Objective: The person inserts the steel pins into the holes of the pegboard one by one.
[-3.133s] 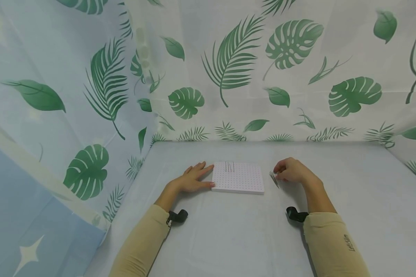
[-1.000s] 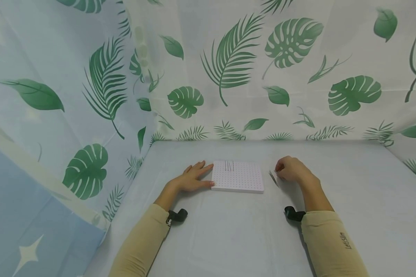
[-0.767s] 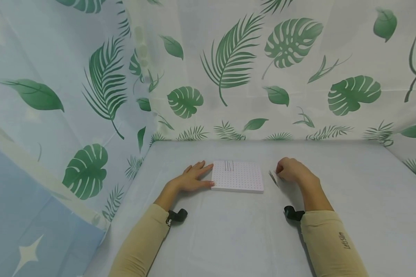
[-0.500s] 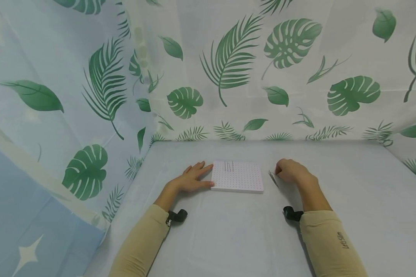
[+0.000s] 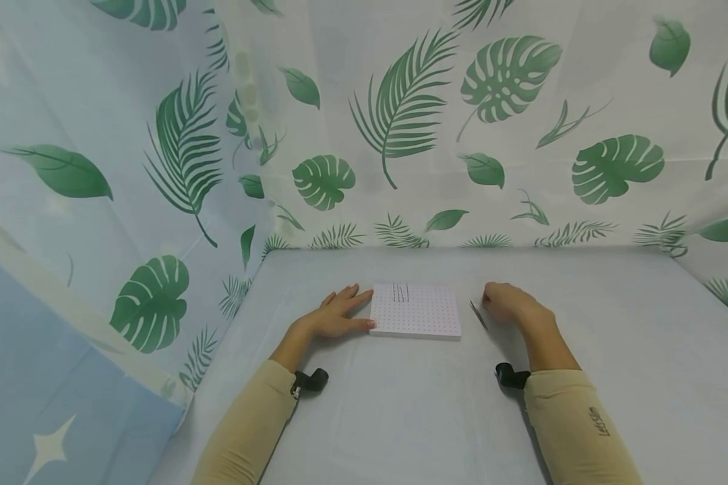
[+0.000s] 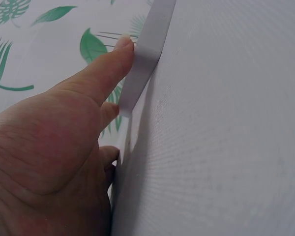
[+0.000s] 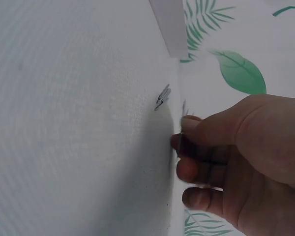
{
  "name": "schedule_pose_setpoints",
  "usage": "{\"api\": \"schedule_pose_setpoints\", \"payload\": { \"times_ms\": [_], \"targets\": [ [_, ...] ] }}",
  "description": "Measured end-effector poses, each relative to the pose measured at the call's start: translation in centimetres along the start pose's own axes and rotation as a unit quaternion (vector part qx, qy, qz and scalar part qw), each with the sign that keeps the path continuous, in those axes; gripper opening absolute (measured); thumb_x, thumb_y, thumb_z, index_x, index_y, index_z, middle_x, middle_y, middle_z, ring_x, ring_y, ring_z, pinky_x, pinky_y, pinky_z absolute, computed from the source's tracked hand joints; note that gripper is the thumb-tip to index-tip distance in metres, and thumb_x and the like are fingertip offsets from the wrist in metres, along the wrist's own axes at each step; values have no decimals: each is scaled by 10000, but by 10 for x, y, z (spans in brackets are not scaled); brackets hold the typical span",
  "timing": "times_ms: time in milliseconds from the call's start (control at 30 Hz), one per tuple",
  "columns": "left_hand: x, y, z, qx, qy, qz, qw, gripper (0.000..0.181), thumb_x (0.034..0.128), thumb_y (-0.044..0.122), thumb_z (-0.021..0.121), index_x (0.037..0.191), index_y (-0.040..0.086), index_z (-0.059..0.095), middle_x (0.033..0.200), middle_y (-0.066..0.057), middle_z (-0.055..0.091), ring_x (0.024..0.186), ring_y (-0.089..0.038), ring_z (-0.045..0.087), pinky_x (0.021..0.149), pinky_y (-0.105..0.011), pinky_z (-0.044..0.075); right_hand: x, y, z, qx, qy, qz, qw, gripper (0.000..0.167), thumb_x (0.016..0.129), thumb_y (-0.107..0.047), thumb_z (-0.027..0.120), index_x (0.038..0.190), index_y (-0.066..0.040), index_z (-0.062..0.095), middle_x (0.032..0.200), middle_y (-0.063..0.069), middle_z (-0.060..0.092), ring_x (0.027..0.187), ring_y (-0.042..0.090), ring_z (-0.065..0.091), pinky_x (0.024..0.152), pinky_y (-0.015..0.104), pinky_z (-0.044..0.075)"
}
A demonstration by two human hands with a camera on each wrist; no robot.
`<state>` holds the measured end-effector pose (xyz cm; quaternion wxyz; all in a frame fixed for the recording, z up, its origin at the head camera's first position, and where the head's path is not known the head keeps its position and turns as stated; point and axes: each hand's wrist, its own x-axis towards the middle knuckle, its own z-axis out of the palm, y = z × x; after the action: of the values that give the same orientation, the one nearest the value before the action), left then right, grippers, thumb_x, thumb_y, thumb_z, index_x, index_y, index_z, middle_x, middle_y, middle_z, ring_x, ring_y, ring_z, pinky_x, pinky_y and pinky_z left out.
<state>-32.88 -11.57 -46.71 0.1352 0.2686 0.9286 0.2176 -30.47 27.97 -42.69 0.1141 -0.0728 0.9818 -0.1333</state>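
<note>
A white pegboard (image 5: 415, 320) with rows of small holes lies on the table. Several thin dark pins (image 5: 401, 292) stand in its upper left part. My left hand (image 5: 332, 318) is spread at the board's left side, thumb and index finger touching its edge. In the left wrist view the thumb (image 6: 110, 64) rests against the board's side. To the right of the board lies a small bunch of thin metal pins (image 5: 478, 314). Just beyond it my right hand (image 5: 509, 302) has curled fingers; in the right wrist view thumb and index finger pinch a thin grey pin (image 7: 184, 106), mostly hidden.
A white cloth covers the table (image 5: 425, 411). Leaf-printed curtains (image 5: 412, 135) hang behind it and on the left side. Each wrist wears a black camera, such as the right wrist camera (image 5: 511, 376).
My right hand was reaching its fingertips to the loose pins; it has drawn back slightly and its fingers are more curled. The left hand stays against the board.
</note>
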Motion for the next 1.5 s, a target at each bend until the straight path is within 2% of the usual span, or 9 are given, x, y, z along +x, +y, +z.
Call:
{"api": "schedule_pose_setpoints", "payload": {
  "times_ms": [133, 300, 400, 600, 733, 900, 1033, 1267, 1500],
  "targets": [
    [1, -1, 0, -10, -6, 12, 10000, 852, 967, 678, 577, 1668, 326, 243, 1765, -87, 91, 1643, -275, 22, 1316, -525, -27, 2, -1, 0, 329, 397, -62, 9987, 247, 1045, -26, 459, 1205, 105, 595, 1172, 302, 675, 1048, 423, 661, 883, 547, 553],
    [0, -1, 0, -37, -17, 13, 10000, 853, 967, 675, 579, 1668, 324, 243, 1765, -89, 90, 1643, -275, 22, 1315, -527, -29, 5, 0, 0, 716, 851, -109, 9937, 182, 1042, -18, 465, 1170, 66, 563, 1058, 240, 661, 855, 298, 614, 689, 389, 527],
    [0, -1, 0, -8, -27, -22, 10000, 858, 965, 680, 577, 1670, 330, 233, 1765, -83, 86, 1643, -270, 22, 1316, -525, -25, 8, 0, 2, 825, 1187, -156, 9894, 176, 1052, -31, 469, 1173, 53, 565, 1060, 239, 662, 856, 302, 610, 694, 400, 526],
    [2, -2, 1, 43, -25, -12, 10000, 859, 964, 683, 575, 1669, 325, 239, 1764, -91, 95, 1642, -280, 28, 1315, -540, -16, 9, -7, 2, 921, 1754, -177, 9800, 264, 1066, -34, 473, 1270, 61, 610, 1223, 273, 678, 1053, 404, 655, 870, 539, 551],
    [2, -2, 1, 18, -6, 10, 10000, 864, 960, 689, 577, 1668, 315, 251, 1763, -101, 100, 1642, -290, 32, 1313, -549, -15, 8, -13, 2, 1014, 2059, -279, 9729, 224, 1059, -43, 517, 1219, 48, 643, 1163, 249, 707, 1005, 381, 671, 841, 513, 568],
    [1, -3, 1, -12, -6, 45, 10000, 867, 958, 693, 575, 1668, 315, 249, 1761, -107, 103, 1641, -297, 33, 1311, -556, -11, 9, -19, 4, 1035, 2253, -340, 9682, 138, 1029, -83, 611, 1123, 0, 668, 1051, 195, 736, 865, 309, 659, 728, 438, 551],
    [1, -3, 1, -5, -21, 58, 10000, 864, 963, 686, 572, 1670, 315, 240, 1761, -108, 101, 1641, -297, 34, 1311, -556, -10, 9, -23, 4, 939, 2357, -384, 9665, 114, 1008, -118, 644, 1068, -31, 684, 1013, 170, 747, 814, 287, 658, 688, 423, 532],
    [0, -1, 0, -22, 16, 78, 10000, 857, 967, 675, 576, 1668, 306, 250, 1760, -115, 107, 1641, -302, 36, 1311, -558, -11, 11, -32, 4, 1029, 2498, -526, 9614, 116, 1008, -150, 656, 1064, -52, 685, 1018, 165, 757, 801, 274, 669, 678, 392, 538],
    [0, -2, 0, -30, 33, 86, 10000, 864, 962, 685, 574, 1668, 308, 249, 1760, -118, 105, 1641, -300, 35, 1311, -555, -13, 11, -39, 5, 1447, 2626, -786, 9508, 116, 1003, -127, 670, 1088, -47, 671, 1011, 178, 769, 722, 221, 722, 611, 318, 544]
  ]
}}
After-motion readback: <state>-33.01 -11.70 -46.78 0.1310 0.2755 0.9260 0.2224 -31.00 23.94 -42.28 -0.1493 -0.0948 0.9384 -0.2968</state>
